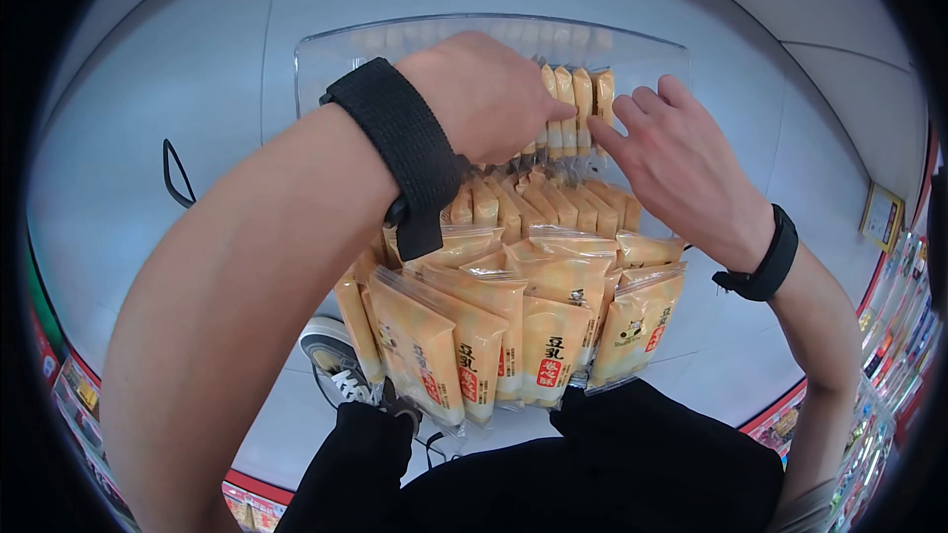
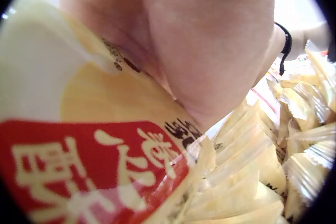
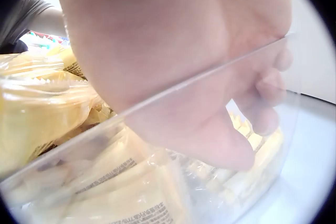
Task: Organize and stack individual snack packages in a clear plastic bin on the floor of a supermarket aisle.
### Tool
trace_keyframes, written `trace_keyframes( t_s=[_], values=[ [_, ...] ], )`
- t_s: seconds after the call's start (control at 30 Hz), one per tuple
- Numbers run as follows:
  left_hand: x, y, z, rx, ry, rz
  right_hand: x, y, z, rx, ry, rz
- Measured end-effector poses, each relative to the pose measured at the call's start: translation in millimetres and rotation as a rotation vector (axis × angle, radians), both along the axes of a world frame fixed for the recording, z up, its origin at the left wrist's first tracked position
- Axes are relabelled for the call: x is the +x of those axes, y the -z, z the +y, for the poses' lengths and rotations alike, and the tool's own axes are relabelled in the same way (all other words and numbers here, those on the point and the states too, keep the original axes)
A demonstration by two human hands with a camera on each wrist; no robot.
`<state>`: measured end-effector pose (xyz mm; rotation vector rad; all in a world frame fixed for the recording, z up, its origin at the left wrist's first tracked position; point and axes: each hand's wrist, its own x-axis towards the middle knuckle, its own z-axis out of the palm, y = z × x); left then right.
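Both hands point(image 1: 583, 128) flank upright packets point(image 1: 573, 109), seemingly pinching them.

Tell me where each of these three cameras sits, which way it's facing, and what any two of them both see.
Head: on the head, facing down at a clear tray of yellow snack packets; both forearms, left hand, right hand and dark-clad legs show.
Left wrist: under the left palm, close on one packet.
Right wrist: beside the right hand, looking through the tray's clear wall.
Shared: all three see the packets; head and right wrist also see the tray.
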<state>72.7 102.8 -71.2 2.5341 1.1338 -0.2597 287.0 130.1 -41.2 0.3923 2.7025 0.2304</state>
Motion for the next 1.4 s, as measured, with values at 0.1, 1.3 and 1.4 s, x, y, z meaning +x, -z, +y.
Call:
trace_keyframes(
  t_s=[0.1,1.3,1.4],
  values=[
    [4,3,-2,0.0,-0.019,-0.04,10,3,-3,-0.019,0.018,0.033],
    [-39,-120,-127,-0.523,-1.196,-1.559,-61,-90,-42,-1.748,0.849,0.787],
    [-68,-125,-133,-0.609,-1.221,-1.57,-62,-80,-46,-1.354,0.775,0.72]
  ],
)
